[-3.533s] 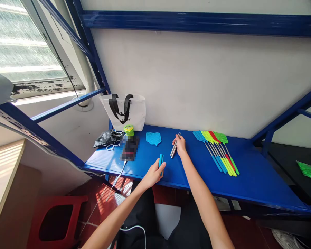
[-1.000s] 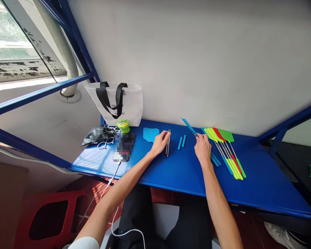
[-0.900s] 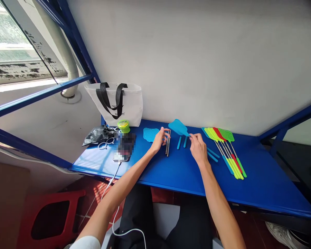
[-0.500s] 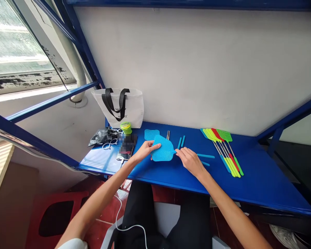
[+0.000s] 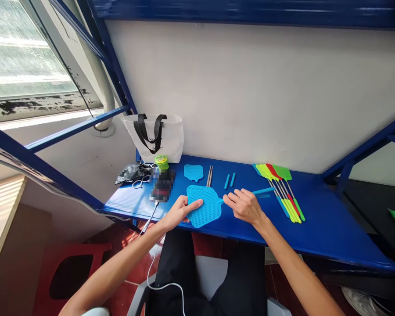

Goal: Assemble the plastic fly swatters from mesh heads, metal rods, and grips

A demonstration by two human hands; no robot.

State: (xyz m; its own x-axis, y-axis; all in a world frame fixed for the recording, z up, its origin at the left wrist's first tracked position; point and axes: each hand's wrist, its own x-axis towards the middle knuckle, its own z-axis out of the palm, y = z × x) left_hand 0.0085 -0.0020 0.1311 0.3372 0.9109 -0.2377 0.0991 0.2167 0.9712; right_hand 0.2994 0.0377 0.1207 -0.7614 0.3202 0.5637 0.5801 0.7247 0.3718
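Blue swatter [image 5: 207, 210] is pinched by left hand [image 5: 178, 212] and right hand [image 5: 245, 205]; white bag [image 5: 173, 139] bears illegible print [image 5: 161, 148].

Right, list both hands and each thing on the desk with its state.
Left hand: pinching blue swatter head
Right hand: closed around its stem
Loose blue head: flat, unattached
Metal rods: side by side, loose
Short blue handles: apart, unattached
Fanned swatters: assembled
White bag: upright
Green tub: upright
Scissors: open or shut unclear
Dark pixelated item: unclear
Black plastic: crumpled
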